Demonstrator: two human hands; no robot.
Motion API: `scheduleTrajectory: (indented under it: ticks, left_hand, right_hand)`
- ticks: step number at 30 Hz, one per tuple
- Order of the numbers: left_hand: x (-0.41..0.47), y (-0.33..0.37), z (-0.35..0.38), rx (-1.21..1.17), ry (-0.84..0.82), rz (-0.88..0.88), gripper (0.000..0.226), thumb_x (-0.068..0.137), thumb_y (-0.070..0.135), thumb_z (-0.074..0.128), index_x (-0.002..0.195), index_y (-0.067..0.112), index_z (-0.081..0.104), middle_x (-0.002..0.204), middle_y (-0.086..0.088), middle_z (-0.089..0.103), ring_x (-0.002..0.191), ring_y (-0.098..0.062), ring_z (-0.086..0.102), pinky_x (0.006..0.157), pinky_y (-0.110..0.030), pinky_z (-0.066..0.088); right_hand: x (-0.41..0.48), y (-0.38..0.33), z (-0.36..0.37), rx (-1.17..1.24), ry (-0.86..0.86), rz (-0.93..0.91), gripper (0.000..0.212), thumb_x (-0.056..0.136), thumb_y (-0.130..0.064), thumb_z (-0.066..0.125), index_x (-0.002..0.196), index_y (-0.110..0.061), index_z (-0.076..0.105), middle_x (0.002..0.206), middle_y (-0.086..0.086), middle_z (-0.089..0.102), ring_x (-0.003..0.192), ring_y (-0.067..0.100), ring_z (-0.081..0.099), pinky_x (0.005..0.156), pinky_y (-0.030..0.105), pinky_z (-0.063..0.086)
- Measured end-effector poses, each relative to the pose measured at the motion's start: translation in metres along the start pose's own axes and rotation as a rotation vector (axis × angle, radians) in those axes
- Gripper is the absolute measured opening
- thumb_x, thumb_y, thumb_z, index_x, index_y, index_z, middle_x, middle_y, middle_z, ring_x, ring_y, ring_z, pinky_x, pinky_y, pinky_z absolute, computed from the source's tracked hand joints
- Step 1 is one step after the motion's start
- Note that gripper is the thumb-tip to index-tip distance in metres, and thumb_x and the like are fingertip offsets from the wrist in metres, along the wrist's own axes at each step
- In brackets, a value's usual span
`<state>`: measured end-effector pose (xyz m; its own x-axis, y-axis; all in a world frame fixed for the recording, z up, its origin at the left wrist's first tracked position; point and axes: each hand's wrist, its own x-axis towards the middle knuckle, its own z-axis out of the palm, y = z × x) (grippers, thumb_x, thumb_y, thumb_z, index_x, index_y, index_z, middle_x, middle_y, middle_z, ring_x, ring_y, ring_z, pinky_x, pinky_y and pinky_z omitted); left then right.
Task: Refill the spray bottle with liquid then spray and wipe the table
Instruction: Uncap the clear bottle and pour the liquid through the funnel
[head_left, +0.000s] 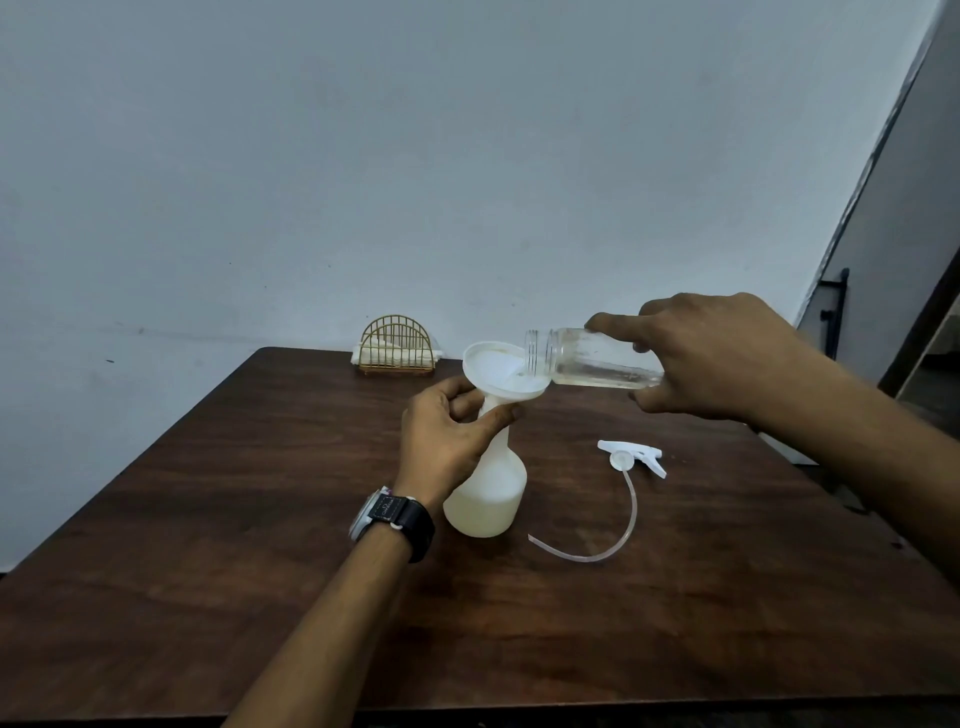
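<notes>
A translucent white spray bottle (491, 493) stands upright on the dark wooden table (208, 519), with pale liquid in its lower part. A white funnel (498, 371) sits in its neck. My left hand (449, 436) grips the bottle's neck just under the funnel. My right hand (706, 358) holds a clear glass jar (587, 358) tipped almost flat, its threaded mouth over the funnel's rim. A little liquid lies along the jar's lower side. The white spray head (631, 457) with its curved tube lies on the table to the right of the bottle.
A gold wire napkin holder (397, 345) with white napkins stands at the table's far edge against the wall. A dark doorway and frame are at the far right. I wear a black-strapped watch (395, 519) on my left wrist.
</notes>
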<state>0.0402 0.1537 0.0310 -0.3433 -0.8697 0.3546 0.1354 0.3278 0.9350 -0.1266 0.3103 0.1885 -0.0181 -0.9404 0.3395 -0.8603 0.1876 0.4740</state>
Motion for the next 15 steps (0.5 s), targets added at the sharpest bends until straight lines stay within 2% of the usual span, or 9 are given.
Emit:
scheduleTrajectory:
  ticks: [15]
  left_hand:
    - [-0.0024, 0.0032, -0.0004, -0.002, -0.004, 0.007, 0.051, 0.077, 0.021, 0.092, 0.123, 0.017, 0.072, 0.106, 0.005, 0.082, 0.104, -0.004, 0.076, 0.097, -0.041, 0.06]
  right_hand:
    - [0.0008, 0.0025, 0.0052, -0.005, 0.021, -0.005, 0.074, 0.085, -0.044, 0.063, 0.149, -0.054, 0.026, 0.11, -0.013, 0.066, 0.104, 0.017, 0.064, 0.061, 0.028, 0.042]
